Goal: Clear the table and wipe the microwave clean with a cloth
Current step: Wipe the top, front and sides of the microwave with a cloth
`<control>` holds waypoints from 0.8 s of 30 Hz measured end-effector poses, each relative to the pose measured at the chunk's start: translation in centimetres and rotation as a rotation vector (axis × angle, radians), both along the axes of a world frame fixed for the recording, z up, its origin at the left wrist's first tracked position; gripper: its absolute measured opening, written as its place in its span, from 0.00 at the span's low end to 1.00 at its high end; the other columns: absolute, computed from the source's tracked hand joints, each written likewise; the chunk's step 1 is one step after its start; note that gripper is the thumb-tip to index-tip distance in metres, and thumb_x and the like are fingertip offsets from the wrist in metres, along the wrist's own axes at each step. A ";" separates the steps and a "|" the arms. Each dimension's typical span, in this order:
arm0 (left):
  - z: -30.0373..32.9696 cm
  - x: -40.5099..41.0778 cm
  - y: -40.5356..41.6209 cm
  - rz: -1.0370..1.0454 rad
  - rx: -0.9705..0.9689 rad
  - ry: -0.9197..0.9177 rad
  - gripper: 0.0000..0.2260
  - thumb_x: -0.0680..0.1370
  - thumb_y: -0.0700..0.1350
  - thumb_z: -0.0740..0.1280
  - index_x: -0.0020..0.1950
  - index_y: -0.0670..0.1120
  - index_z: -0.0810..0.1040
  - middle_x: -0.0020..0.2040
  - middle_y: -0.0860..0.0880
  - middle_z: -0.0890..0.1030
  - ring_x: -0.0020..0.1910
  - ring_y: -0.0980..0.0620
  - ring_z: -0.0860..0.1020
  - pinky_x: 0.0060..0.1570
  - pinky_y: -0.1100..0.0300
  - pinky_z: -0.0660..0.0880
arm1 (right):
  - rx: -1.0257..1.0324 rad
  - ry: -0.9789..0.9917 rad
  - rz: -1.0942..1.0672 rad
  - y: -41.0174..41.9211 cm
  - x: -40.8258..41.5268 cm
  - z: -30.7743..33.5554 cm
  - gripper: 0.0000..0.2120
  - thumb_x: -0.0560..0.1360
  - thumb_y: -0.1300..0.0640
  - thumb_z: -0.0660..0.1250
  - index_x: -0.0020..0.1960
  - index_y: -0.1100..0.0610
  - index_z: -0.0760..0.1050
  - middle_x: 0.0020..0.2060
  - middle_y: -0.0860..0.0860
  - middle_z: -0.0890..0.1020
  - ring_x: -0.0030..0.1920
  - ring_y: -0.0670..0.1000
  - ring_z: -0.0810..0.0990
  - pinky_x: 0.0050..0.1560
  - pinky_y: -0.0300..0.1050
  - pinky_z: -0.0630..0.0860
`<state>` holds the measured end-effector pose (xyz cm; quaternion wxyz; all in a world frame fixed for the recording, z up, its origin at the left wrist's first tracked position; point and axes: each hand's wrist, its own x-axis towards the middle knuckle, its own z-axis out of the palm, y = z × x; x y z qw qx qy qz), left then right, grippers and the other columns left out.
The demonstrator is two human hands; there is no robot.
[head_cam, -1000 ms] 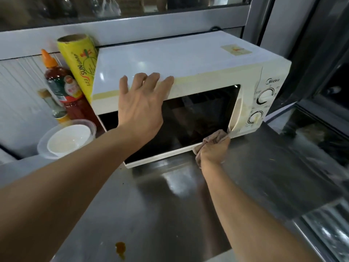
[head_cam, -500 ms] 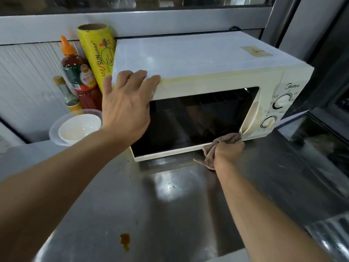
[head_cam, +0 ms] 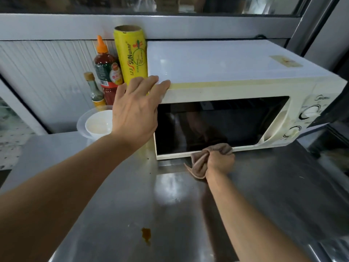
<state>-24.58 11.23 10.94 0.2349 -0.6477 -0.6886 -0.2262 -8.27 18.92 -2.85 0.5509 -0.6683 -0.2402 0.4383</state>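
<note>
Wiping the microwave [head_cam: 217, 72] door's bottom edge at 6 o'clock: our right hand [head_cam: 220, 162] fists the cloth [head_cam: 200, 163], left hand [head_cam: 135, 112] flat, fingers straight, bracing the top corner at 10 o'clock. We keep pressure even and brace firm so it doesn't slide.

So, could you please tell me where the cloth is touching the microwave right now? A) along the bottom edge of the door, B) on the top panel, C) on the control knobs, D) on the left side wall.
A: the right hand grips the cloth against the lower door edge of the microwave.
</note>
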 end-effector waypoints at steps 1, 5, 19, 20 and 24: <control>0.0 -0.1 0.0 -0.016 0.001 -0.005 0.22 0.76 0.35 0.61 0.70 0.47 0.70 0.68 0.45 0.72 0.64 0.41 0.69 0.57 0.46 0.66 | -0.010 0.008 -0.016 0.1 -0.1 -0.2 0.11 0.71 0.71 0.65 0.49 0.59 0.69 0.40 0.53 0.75 0.39 0.52 0.76 0.37 0.37 0.75; 0.1 -0.5 0.2 -0.056 0.017 -0.045 0.22 0.75 0.34 0.61 0.68 0.46 0.73 0.65 0.44 0.75 0.63 0.41 0.71 0.55 0.48 0.67 | 0.118 0.339 -0.039 -1.6 -3.6 0.1 0.15 0.71 0.77 0.53 0.41 0.57 0.65 0.24 0.52 0.75 0.22 0.49 0.75 0.24 0.38 0.72; 0.4 -1.9 -0.3 -0.181 -0.032 -0.145 0.25 0.75 0.30 0.60 0.70 0.47 0.71 0.68 0.48 0.73 0.64 0.43 0.70 0.58 0.49 0.69 | -0.027 0.339 0.231 -5.6 -9.7 -0.2 0.13 0.70 0.75 0.58 0.40 0.59 0.70 0.29 0.54 0.74 0.23 0.48 0.76 0.23 0.36 0.72; 0.4 -1.9 -0.3 -0.184 -0.038 -0.154 0.25 0.75 0.30 0.60 0.70 0.47 0.71 0.68 0.48 0.73 0.64 0.44 0.70 0.59 0.48 0.69 | -0.017 0.244 0.182 -5.0 -8.9 -0.5 0.11 0.68 0.75 0.60 0.42 0.61 0.70 0.32 0.54 0.76 0.31 0.51 0.79 0.32 0.40 0.76; 0.3 -2.0 -0.4 -0.219 -0.047 -0.224 0.25 0.75 0.30 0.59 0.70 0.47 0.70 0.69 0.49 0.71 0.64 0.44 0.70 0.60 0.49 0.69 | -0.035 0.101 0.083 -4.2 -8.1 -1.0 0.11 0.67 0.74 0.63 0.41 0.59 0.70 0.32 0.52 0.79 0.36 0.54 0.80 0.43 0.45 0.78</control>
